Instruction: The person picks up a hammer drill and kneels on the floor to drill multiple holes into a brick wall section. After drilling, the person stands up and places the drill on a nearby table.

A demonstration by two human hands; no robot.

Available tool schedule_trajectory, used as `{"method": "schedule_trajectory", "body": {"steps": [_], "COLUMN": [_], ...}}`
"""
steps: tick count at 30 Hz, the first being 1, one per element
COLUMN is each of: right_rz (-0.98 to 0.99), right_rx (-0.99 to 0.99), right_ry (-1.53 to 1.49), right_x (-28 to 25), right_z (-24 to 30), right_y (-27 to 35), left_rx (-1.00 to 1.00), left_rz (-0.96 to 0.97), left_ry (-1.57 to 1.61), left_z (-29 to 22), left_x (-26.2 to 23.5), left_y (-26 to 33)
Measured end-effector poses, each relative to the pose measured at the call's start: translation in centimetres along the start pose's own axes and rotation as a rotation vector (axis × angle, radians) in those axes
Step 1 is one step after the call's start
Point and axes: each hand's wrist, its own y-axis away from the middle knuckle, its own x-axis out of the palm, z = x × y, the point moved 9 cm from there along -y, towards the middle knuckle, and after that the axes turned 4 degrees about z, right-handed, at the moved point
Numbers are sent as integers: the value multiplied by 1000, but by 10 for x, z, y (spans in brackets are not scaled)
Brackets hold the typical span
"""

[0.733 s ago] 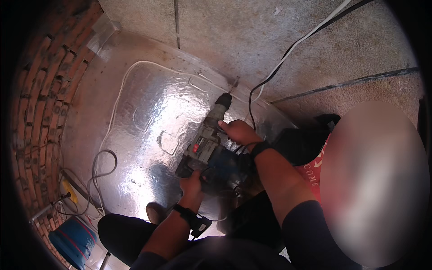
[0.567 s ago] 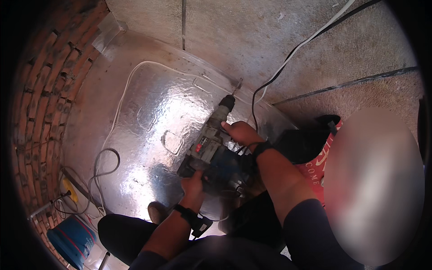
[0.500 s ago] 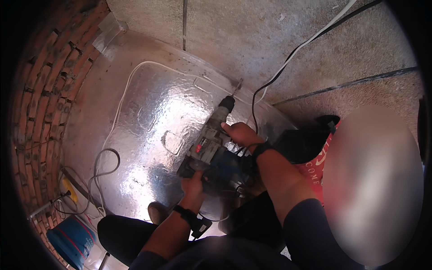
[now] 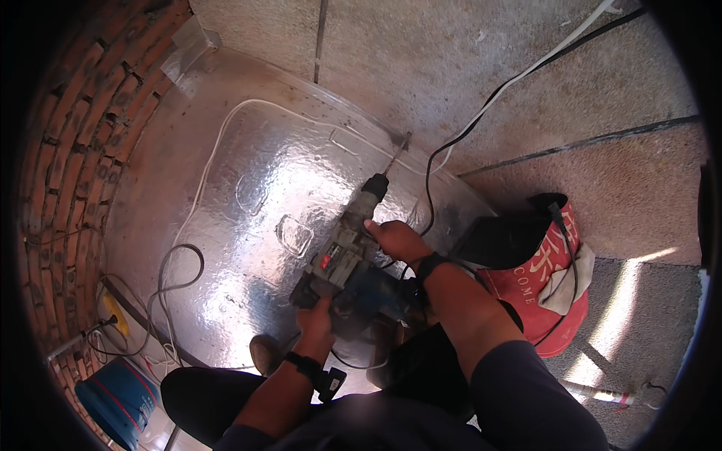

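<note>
A grey and blue rotary hammer drill [image 4: 344, 252] is held in both my hands, slanting over a shiny silver floor sheet. My left hand [image 4: 316, 322] is wrapped round its rear handle. Closer to the chuck, my right hand [image 4: 400, 239] closes on the side of the drill's front part, thumb along the body. From the black chuck, a long thin bit [image 4: 396, 156] points up and right toward the foot of the concrete wall. Its tip meets a small dark spot at the sheet's edge; I cannot tell how deep it goes.
A white cable [image 4: 244, 103] curves across the silver sheet [image 4: 180, 135]. A black cord [image 4: 481, 113] runs along the wall. To the right lies a red sheet-like thing [image 4: 519, 278] with a pale cloth [image 4: 560, 292]. A blue bucket [image 4: 116, 402] stands lower left, near the brick wall [image 4: 90, 128].
The drill and both hands have shifted slightly down and left, and more of the bit shows. A blurred shape at the right is gone, uncovering the red thing and floor.
</note>
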Motion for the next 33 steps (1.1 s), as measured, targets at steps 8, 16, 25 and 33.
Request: {"method": "schedule_trajectory", "body": {"steps": [8, 16, 25, 33], "right_rz": [-50, 41, -85, -138], "right_rx": [-72, -73, -246, -349], "right_ry": [-13, 45, -32, -230], "right_x": [36, 99, 108, 111], "right_z": [27, 90, 206, 300], "right_y": [16, 51, 89, 124], "left_rx": [18, 77, 208, 464], "left_rz": [-43, -82, -143, -73], "left_ry": [34, 82, 2, -171], "left_z": [-13, -39, -150, -315], "left_x": [-46, -125, -178, -189], "left_y": [13, 41, 83, 171]}}
